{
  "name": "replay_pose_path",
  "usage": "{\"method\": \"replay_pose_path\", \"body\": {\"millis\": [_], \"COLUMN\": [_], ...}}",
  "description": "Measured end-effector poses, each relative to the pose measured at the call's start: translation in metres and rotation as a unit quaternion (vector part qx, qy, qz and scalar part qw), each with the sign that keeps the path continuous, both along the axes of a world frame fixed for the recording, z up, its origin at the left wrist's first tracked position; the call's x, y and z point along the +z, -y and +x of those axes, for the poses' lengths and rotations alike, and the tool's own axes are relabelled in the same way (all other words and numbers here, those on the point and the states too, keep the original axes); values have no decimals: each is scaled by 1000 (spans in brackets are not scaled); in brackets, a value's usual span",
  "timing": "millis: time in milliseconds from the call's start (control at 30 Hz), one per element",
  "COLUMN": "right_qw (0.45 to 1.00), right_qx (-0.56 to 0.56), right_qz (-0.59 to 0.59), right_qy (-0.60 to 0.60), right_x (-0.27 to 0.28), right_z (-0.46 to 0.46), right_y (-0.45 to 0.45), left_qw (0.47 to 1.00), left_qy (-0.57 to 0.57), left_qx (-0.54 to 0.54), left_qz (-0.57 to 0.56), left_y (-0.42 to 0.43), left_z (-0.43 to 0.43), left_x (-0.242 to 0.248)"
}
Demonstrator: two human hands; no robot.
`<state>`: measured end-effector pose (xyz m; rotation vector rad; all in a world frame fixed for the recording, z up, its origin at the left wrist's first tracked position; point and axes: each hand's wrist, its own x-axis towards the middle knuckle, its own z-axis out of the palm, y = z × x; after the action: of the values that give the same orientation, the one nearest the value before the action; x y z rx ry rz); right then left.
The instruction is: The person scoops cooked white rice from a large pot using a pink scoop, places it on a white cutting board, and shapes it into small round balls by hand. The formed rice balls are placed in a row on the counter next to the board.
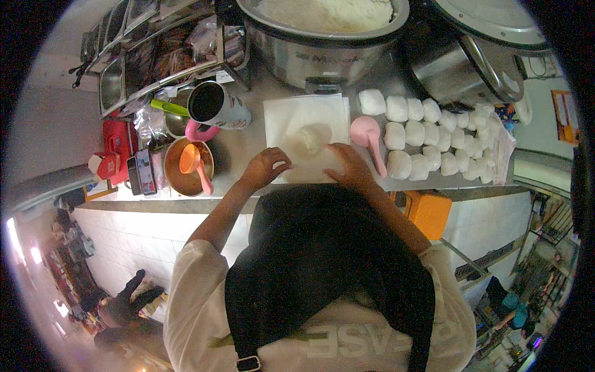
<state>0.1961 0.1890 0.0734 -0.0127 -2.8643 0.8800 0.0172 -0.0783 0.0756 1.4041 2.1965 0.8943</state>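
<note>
A small mound of cooked rice [309, 142] lies on a stack of white paper sheets [279, 114] directly before me. My left hand [267, 166] is at the left side of the sheets, with a gap between its thumb and curled fingers. On the opposite side, my right hand [351, 167] has thumb and fingers spread over the paper's right edge. Neither hand visibly holds anything. A pink scoop [366, 132] rests beside the right hand, its handle pointing towards me. Further right stand rows of white wrapped bundles [415, 135].
A large steel cooker of rice [320, 58] stands behind the paper. At left are a tall mug [234, 109], a pot [171, 183] with an orange ladle [189, 159] across it, and a phone [146, 172]. A metal rack [162, 76] stands back left; an orange container [428, 214] sits below the table edge.
</note>
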Motion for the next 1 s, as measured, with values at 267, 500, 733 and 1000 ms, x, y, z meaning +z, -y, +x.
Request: {"method": "replay_pose_path", "body": {"millis": [267, 500, 733, 1000], "right_qw": [985, 953, 972, 986], "right_qx": [-49, -181, -220, -162], "right_qz": [-158, -239, -60, 33], "right_qy": [56, 34, 50, 25], "right_x": [-52, -43, -61, -49], "right_z": [-7, -27, -61, -65], "right_y": [-5, 0, 9, 16], "left_qw": [995, 954, 937, 934], "left_qy": [-13, 141, -64, -321], "left_qx": [95, 255, 314, 150], "left_qz": [-5, 63, -140, -33], "left_y": [0, -12, -55, -51], "left_z": [17, 11, -2, -14], "left_x": [3, -17, -36, -64]}}
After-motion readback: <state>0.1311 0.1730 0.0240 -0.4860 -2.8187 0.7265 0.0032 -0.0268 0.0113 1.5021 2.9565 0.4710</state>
